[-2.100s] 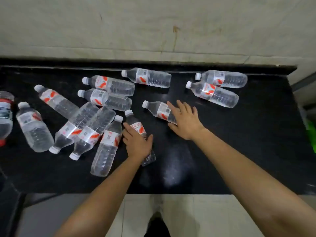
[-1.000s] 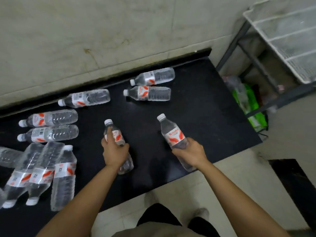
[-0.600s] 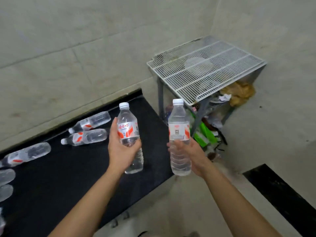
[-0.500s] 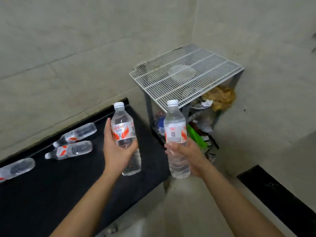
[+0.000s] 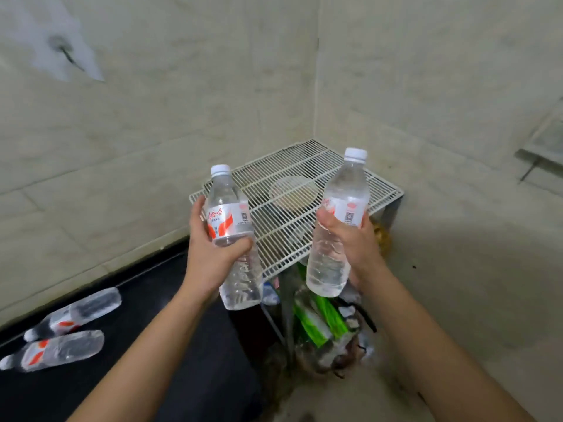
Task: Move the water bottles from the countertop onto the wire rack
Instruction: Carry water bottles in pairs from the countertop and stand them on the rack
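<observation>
My left hand (image 5: 210,254) grips a clear water bottle (image 5: 233,239) with a white cap and red-and-white label, held upright. In my right hand (image 5: 350,239) is a second water bottle (image 5: 336,223), upright and tilted slightly right. Both bottles hang in the air in front of the white wire rack (image 5: 283,226), which stands in the wall corner beyond them. Two more water bottles (image 5: 73,312) (image 5: 58,350) lie on their sides on the black countertop (image 5: 189,376) at the lower left.
A pale round dish (image 5: 292,193) shows through the rack's top grid. Under the rack sit green packages (image 5: 320,321) and other clutter. Tiled walls meet in the corner behind the rack. A grey floor lies to the right.
Both hands closed on bottles lying on the countertop, lifted them upright and carried them right. The view swung from the countertop to the wire rack, which is now closer.
</observation>
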`<state>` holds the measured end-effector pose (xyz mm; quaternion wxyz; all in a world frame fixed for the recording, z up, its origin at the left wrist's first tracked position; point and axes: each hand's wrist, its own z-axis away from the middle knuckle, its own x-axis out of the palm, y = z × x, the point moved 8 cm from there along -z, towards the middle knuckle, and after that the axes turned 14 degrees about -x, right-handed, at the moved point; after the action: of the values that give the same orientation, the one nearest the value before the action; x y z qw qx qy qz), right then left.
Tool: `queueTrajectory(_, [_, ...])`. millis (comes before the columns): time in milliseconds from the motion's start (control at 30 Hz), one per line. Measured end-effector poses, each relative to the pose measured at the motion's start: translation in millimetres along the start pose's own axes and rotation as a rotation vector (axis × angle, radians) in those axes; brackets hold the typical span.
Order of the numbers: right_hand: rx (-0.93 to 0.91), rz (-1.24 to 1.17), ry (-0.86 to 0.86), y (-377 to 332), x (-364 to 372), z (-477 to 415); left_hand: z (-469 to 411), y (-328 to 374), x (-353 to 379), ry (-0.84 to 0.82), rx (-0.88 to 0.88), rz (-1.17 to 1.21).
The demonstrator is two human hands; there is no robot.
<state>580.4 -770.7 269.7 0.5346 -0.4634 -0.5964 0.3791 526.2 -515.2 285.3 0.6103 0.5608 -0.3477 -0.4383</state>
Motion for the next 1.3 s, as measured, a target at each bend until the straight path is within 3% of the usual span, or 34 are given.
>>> queueTrajectory(133, [-0.123,0.281,-0.013,-15,4,-70,-72,14,18,0.027,-0.042,0.161])
queueTrajectory(267, [-0.309,0.645,-0.174,-34,20,-133,-137,21,45,0.017,-0.129,0.266])
queueTrajectory(400, [-0.331,0.805,-0.283,-26,23,-188,-191,21,66,0.032,-0.189,0.362])
queueTrajectory(567, [-0.298,0.743,-0.290,-4,27,-275,-245,32,83,0.120,-0.115,0.282])
queueTrajectory(933, [-0.282,0.667,-0.607,41,87,-408,-335,70,122,0.181,0.013,-0.065])
queueTrajectory(1300, [-0.070,0.459,-0.888,81,136,-424,-355,44,94,0.179,-0.063,0.018])
